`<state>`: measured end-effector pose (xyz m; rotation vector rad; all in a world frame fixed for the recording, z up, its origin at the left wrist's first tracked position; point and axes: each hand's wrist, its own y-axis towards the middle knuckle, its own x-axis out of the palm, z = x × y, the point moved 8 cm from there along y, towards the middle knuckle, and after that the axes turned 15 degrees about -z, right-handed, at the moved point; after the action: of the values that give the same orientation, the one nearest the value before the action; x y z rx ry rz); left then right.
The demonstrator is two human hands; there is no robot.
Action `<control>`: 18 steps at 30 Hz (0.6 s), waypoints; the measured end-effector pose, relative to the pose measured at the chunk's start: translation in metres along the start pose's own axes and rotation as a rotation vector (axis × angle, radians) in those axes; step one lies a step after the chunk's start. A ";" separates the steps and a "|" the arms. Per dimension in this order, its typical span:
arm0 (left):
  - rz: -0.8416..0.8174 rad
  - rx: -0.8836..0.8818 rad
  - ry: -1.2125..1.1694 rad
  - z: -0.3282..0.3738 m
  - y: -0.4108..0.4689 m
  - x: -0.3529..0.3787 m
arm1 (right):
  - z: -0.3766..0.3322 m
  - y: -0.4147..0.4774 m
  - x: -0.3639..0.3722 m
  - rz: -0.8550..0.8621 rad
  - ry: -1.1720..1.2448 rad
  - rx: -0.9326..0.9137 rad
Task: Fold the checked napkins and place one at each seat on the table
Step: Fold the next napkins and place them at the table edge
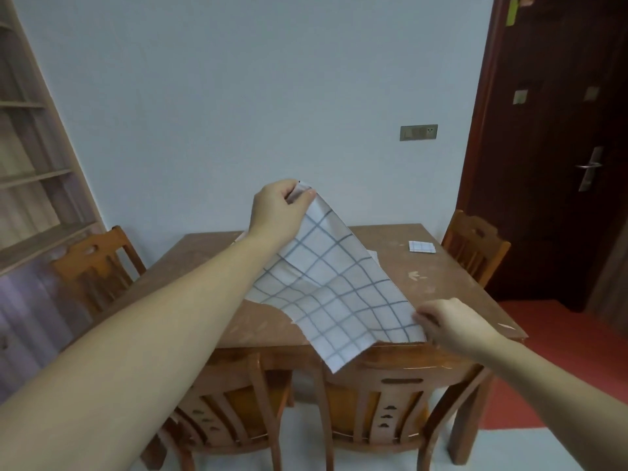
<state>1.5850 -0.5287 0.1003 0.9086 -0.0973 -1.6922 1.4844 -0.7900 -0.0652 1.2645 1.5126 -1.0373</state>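
Checked napkin [336, 290] slants open above the table's [441, 277] near edge; I see the right hand [452, 321] pinching one corner low, the left hand [277, 207] pinching the opposite corner high (cloth stretched between), and a folded napkin [421, 246] lying beyond, by the far right chair [474, 246]

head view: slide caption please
Left hand and right hand pinch an unfolded white grey-checked cloth napkin above the brown wooden table.

The held-up napkin [326, 283] hides most of a white cloth [373, 255].
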 end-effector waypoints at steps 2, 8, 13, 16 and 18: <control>-0.076 0.033 0.028 0.008 -0.002 0.009 | -0.002 0.000 0.001 -0.091 -0.084 0.096; -0.292 0.079 0.049 0.034 -0.009 0.041 | -0.063 0.008 -0.037 0.036 0.500 -0.146; -0.228 0.053 0.044 0.029 -0.017 0.029 | -0.071 0.013 -0.040 -0.074 0.677 -0.185; -0.209 -0.183 -0.007 -0.024 -0.026 0.022 | -0.065 0.007 -0.044 -0.092 0.838 -0.197; -0.236 -0.398 -0.099 -0.066 -0.044 0.025 | -0.053 0.003 -0.047 -0.052 0.962 -0.190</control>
<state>1.5889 -0.5097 0.0192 0.5530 0.2833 -1.8862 1.4853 -0.7506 -0.0064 1.6922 2.2831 -0.2553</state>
